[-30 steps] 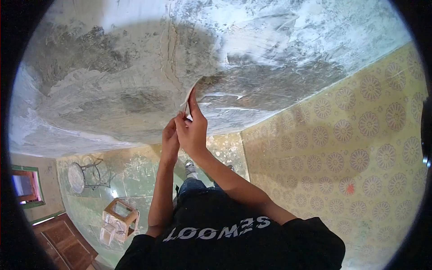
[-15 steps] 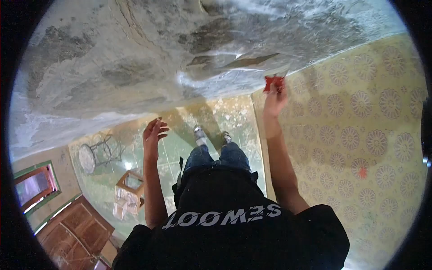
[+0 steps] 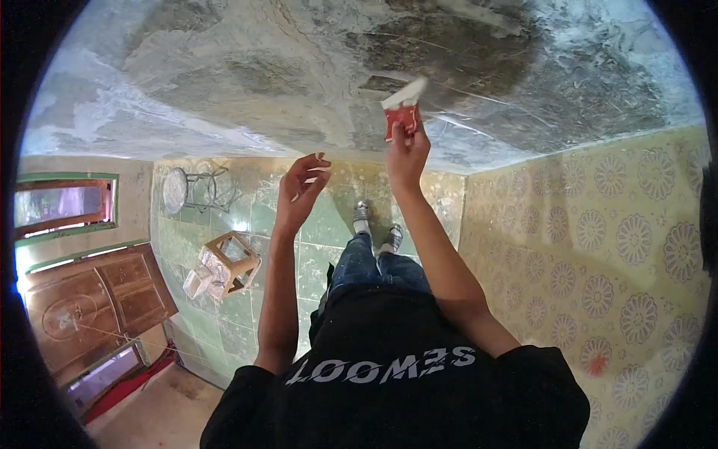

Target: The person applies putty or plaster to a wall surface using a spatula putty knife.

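Observation:
My right hand (image 3: 409, 156) is closed on a red scraper (image 3: 402, 120) whose wide pale edge points up at the patchy grey wall (image 3: 299, 82). Whether that edge touches the wall is not clear. To the left, my left hand (image 3: 303, 187) is raised near the same wall with its fingers bent and apart. A small pale bit shows at one of its fingertips; no tool is in this hand.
A wooden stool (image 3: 238, 263) with a pale container (image 3: 197, 283) beside it stands on the green tiled floor (image 3: 277, 262). Further left are a round-topped metal stand (image 3: 176, 190) and a wooden door (image 3: 97, 299). Yellow patterned wall (image 3: 568, 247) lies at right.
The view has turned. My right hand and the red scraper have moved left, away from the patterned wall's corner, and my left hand is now closer to them.

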`<state>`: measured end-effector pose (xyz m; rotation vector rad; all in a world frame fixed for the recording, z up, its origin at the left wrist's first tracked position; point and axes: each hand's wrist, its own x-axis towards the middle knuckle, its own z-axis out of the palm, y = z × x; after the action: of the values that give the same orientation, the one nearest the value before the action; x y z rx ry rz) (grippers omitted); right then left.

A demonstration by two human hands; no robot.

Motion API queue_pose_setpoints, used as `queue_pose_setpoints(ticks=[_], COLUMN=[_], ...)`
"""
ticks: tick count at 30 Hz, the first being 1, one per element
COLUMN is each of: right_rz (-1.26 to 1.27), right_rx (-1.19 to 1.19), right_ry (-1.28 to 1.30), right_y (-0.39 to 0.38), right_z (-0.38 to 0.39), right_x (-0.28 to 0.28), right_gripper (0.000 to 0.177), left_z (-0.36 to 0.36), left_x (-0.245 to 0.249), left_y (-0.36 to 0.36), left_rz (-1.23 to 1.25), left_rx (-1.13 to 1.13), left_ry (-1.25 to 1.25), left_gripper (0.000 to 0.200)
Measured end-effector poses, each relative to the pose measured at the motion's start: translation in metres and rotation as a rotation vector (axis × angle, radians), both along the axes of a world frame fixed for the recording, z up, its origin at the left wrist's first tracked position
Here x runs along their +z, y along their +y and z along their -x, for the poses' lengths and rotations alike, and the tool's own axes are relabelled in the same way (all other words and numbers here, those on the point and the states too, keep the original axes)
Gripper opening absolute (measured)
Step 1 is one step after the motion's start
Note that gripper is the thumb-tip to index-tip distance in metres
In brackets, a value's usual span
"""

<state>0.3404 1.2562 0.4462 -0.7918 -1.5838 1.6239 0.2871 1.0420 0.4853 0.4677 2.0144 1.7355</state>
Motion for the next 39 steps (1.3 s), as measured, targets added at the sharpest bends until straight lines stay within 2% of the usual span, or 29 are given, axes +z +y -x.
queue_pose_setpoints(ticks=[1, 3, 4, 6, 8, 10, 12, 13, 14, 16, 18, 19, 20, 21, 23, 24, 25, 26, 28, 30, 31, 32, 34, 35, 36, 38, 39], right_rz=[-0.005, 0.028, 0.011, 0.020, 0.063, 0.050, -0.025, 0.034, 0.025, -0.129, -0.115, -0.120, -0.124, -0.156, -0.160, -0.163, -0.148, -0.146, -0.194, -0.174, -0.250, -0.322, -0.323, -0.314, -0.306, -0.442, -0.355], right_rx=[0.011, 0.101, 0.100, 0.053, -0.020, -0.153, -0.290, -0.343, -0.370, -0.401, -0.438, -0.474, -0.505, -0.525, -0.525, -0.513, -0.495, -0.512, -0.491, -0.526, -0.554, -0.580, -0.683, -0.696, -0.712, -0.948, -0.923], right_ry=[0.014, 0.208, 0.111, 0.232, 0.162, 0.086, -0.060, -0.037, -0.028, 0.063, 0.102, 0.103, 0.104, 0.098, 0.051, 0.019, 0.103, 0.114, 0.195, 0.247, 0.187, 0.123, 0.183, 0.075, 0.065, -0.088, 0.013], right_y=[0.001, 0.016, 0.027, 0.056, 0.084, 0.117, 0.142, 0.155, 0.169, 0.193, 0.214, 0.221, 0.228, 0.234, 0.244, 0.248, 0.249, 0.253, 0.263, 0.264, 0.276, 0.288, 0.289, 0.289, 0.293, 0.304, 0.309], right_z=[-0.007, -0.024, -0.043, -0.071, -0.110, -0.149, -0.182, -0.195, -0.206, -0.230, -0.243, -0.245, -0.247, -0.248, -0.252, -0.242, -0.238, -0.233, -0.224, -0.214, -0.211, -0.208, -0.196, -0.200, -0.201, -0.202, -0.208], right_x=[-0.001, -0.006, -0.001, -0.023, -0.025, -0.050, -0.052, -0.054, -0.056, -0.059, -0.060, -0.052, -0.048, -0.049, -0.045, -0.042, -0.043, -0.050, -0.061, -0.061, -0.075, -0.092, -0.089, -0.090, -0.095, -0.104, -0.109], right_gripper=[0.045, 0.050, 0.051, 0.047, 0.043, 0.040, 0.040, 0.037, 0.037, 0.033, 0.026, 0.023, 0.021, 0.026, 0.025, 0.024, 0.024, 0.024, 0.022, 0.023, 0.026, 0.030, 0.039, 0.044, 0.044, 0.042, 0.041], left_z=[-0.005, -0.015, -0.018, -0.023, -0.023, -0.020, -0.011, -0.006, 0.000, 0.025, 0.065, 0.093, 0.115, 0.125, 0.161, 0.171, 0.176, 0.184, 0.212, 0.233, 0.247, 0.242, 0.240, 0.242, 0.244, 0.238, 0.236], left_x=[0.003, 0.013, 0.015, 0.017, 0.017, 0.015, 0.013, 0.015, 0.012, -0.004, 0.018, 0.038, 0.066, 0.108, 0.174, 0.229, 0.250, 0.268, 0.293, 0.295, 0.291, 0.292, 0.289, 0.289, 0.288, 0.289, 0.289], left_y=[0.001, 0.003, 0.003, 0.005, 0.007, 0.008, 0.014, 0.018, 0.017, 0.017, 0.009, 0.006, 0.009, 0.018, 0.032, 0.049, 0.056, 0.062, 0.073, 0.080, 0.083, 0.085, 0.090, 0.091, 0.091, 0.094, 0.096], left_rz=[-0.001, 0.010, 0.004, 0.033, 0.016, -0.001, -0.005, 0.048, 0.204, 0.275, 0.461, 0.454, 0.444, 0.374, 0.348, 0.251, 0.438, 0.422, 0.229, 0.200, 0.244, 0.166, 0.108, 0.099, 0.096, 0.076, 0.068], left_rx=[-0.016, -0.031, -0.027, -0.027, -0.042, -0.066, -0.056, -0.028, 0.026, 0.122, 0.185, 0.244, 0.310, 0.342, 0.469, 0.410, 0.447, 0.440, 0.387, 0.438, 0.533, 0.500, 0.527, 0.534, 0.543, 0.514, 0.505], left_ry=[-0.003, -0.006, 0.007, 0.017, 0.031, 0.042, 0.079, 0.097, 0.084, 0.529, 0.786, 0.943, 1.098, 1.284, 1.500, 1.806, 1.804, 1.817, 1.985, 2.091, 2.155, 2.128, 2.135, 2.148, 2.159, 2.166, 2.177], left_gripper=[0.039, 0.040, 0.040, 0.041, 0.041, 0.040, 0.042, 0.045, 0.051, 0.059, 0.067, 0.068, 0.069, 0.069, 0.066, 0.066, 0.069, 0.069, 0.074, 0.081, 0.084, 0.083, 0.083, 0.082, 0.081, 0.080, 0.080])
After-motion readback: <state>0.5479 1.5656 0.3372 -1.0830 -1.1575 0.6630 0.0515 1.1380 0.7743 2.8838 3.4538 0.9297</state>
